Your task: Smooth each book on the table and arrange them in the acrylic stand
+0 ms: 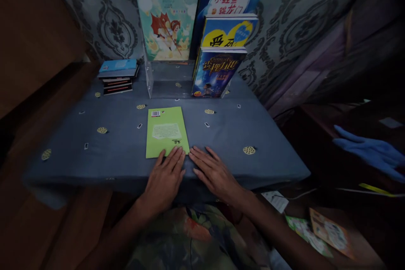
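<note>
A thin green book (167, 130) lies flat on the blue-grey tablecloth (120, 152), its barcode at the upper left. My left hand (167, 175) is laid flat, fingertips resting on the book's lower right part. My right hand (217, 173) lies flat on the cloth with fingers outstretched, its tips right beside the book's lower right corner; whether they touch it I cannot tell. Neither hand grasps anything. Behind the book stands a clear acrylic rack (167, 88) with upright books, a dark blue one (218, 74) in front on the right.
At the back left is a stack of books (118, 69). A tall picture book (169, 17) leans on the rack's left side, and a blue and yellow book (228, 31) stands at right. Patterned curtain hangs behind. A blue glove (370, 147) and loose booklets (332, 232) lie off the table's right side.
</note>
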The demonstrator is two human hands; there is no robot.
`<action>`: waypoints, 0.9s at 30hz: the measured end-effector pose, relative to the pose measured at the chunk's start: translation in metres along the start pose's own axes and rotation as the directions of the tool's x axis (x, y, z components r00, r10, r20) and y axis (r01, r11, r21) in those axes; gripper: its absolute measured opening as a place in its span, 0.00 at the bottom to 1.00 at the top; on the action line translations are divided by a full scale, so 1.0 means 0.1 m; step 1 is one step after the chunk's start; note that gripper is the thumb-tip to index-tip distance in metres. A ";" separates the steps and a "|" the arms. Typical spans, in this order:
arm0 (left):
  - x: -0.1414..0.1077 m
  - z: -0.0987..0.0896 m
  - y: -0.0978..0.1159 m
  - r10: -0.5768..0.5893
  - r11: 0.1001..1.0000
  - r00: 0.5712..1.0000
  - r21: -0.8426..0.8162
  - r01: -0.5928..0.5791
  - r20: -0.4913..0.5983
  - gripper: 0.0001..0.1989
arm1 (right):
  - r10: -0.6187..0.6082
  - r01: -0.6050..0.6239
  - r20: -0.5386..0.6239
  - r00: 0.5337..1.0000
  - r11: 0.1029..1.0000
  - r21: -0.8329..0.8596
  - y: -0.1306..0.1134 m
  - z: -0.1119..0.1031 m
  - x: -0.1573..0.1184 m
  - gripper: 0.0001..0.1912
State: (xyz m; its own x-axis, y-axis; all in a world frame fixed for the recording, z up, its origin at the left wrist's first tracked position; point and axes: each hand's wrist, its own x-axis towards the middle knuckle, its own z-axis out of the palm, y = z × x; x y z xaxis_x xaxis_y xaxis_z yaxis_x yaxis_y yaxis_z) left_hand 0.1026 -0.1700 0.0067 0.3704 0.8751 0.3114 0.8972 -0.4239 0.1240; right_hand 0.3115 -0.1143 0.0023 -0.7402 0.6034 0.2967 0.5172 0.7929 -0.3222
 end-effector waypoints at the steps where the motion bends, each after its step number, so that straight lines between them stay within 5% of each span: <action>1: -0.04 -0.01 -0.02 -0.011 1.000 1.000 0.012 0.011 0.000 0.24 | -0.004 0.004 -0.004 1.000 1.000 0.000 0.01 0.01 0.00 0.27; 13: -0.50 -0.18 -0.33 -0.131 0.978 0.982 0.145 0.150 -0.134 0.22 | -0.061 0.061 0.000 0.998 0.998 -0.021 -0.10 -0.02 0.14 0.27; 21: -0.50 -0.10 -0.37 -0.087 0.981 0.971 0.152 0.123 -0.224 0.20 | -0.250 0.187 0.240 0.938 0.948 0.256 -0.38 -0.01 0.87 0.29; 27: -0.45 -0.18 -0.38 -0.066 0.982 0.966 0.154 0.107 -0.251 0.18 | -0.277 0.203 0.292 0.915 0.944 0.261 -0.16 0.20 1.51 0.28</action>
State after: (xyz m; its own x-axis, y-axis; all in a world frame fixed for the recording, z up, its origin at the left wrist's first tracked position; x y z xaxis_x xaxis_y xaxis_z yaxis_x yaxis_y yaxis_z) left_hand 0.0475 -0.1972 0.0045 0.2383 0.8146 0.5289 0.9580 -0.2867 0.0099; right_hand 0.1825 -0.0378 0.0344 -0.9463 0.3079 0.0987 0.2262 0.8485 -0.4784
